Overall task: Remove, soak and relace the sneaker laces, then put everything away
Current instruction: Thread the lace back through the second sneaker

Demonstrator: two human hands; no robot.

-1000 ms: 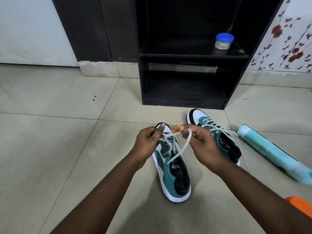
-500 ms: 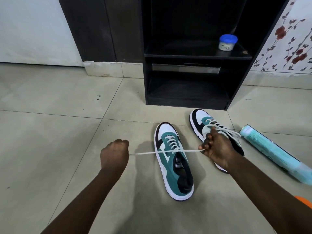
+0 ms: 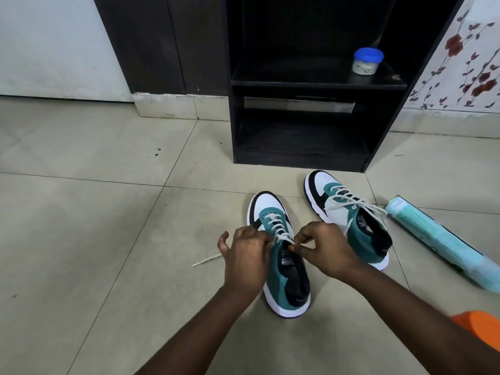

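Two teal, white and black sneakers stand on the tiled floor. The near sneaker (image 3: 281,266) lies under both my hands, its white lace (image 3: 278,228) threaded through the eyelets. My left hand (image 3: 243,255) is curled at the sneaker's left side, over the lace at the top eyelets. My right hand (image 3: 322,247) pinches the lace at the tongue. A loose lace end (image 3: 207,260) lies on the floor to the left of my left hand. The far sneaker (image 3: 349,212) stands laced to the right, untouched.
A dark open shelf unit (image 3: 305,82) stands ahead, with a blue-lidded jar (image 3: 366,61) on its middle shelf. A light blue tube-shaped package (image 3: 438,239) lies on the floor at the right. Something orange (image 3: 479,324) shows at the lower right edge.
My hands came together from pulling the lace taut sideways back onto the near sneaker's top eyelets. The left lace end now lies loose on the floor.
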